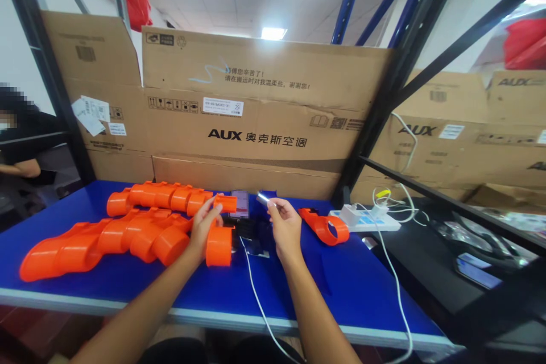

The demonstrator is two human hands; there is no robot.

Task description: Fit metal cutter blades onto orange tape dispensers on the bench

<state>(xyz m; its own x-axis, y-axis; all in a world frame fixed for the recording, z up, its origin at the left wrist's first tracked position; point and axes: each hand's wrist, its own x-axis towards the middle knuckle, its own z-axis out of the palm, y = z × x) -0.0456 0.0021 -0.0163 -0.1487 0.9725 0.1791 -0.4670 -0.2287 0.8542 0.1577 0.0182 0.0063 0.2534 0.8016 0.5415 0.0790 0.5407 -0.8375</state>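
My left hand (205, 224) is closed on a small orange curled piece (226, 203) that sticks out past its fingertips. Just below that hand stands a wider orange ring (219, 247). Between thumb and fingers, my right hand (285, 227) pinches a short silver rod-like piece (263, 198), its kind unclear. To the left, two rows of orange rings (145, 233) lie on the blue tabletop (140, 290). Dark items (245, 230), partly hidden, lie between my hands. Right of my right hand is an orange loop with a black end (326, 228).
A white cable (256, 298) runs over the table's front edge. A power strip (371, 220) with plugs sits at the right. Cardboard panels (256, 125) stand behind, between dark rack posts (375, 96). A phone (478, 271) lies on the black surface. Another person (25, 131) is at far left.
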